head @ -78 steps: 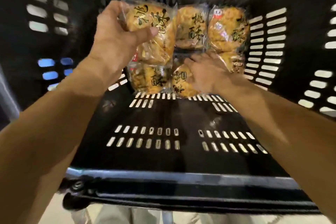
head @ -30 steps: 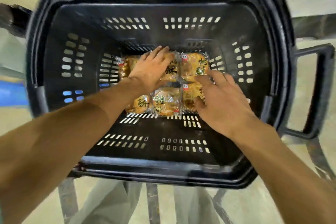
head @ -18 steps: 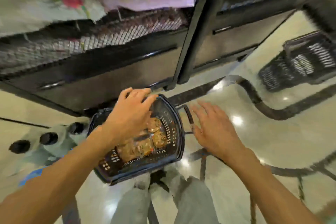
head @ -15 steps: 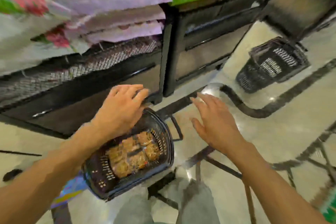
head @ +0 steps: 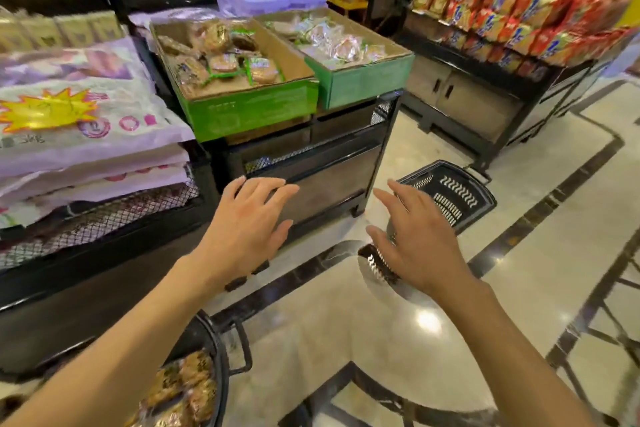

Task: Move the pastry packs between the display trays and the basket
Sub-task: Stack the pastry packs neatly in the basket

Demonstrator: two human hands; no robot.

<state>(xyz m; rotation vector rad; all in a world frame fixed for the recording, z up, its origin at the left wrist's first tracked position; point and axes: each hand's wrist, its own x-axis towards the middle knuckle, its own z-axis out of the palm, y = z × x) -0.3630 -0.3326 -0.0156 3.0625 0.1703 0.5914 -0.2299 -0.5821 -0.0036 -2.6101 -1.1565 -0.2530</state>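
Both hands out of the basket since earlier, view lifted to the trays. Left hand and right hand: fingers released, empty, mid-air. Packs in basket, bottom left.

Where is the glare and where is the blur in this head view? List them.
Head view: ceiling-light glare spots on the polished floor, brightest near the right forearm; motion blur smears the red snack packs at upper right and the pastry packs in the basket at bottom left; wide-angle bending curves the shelving edges; both hands, left and right, stay fairly sharp.
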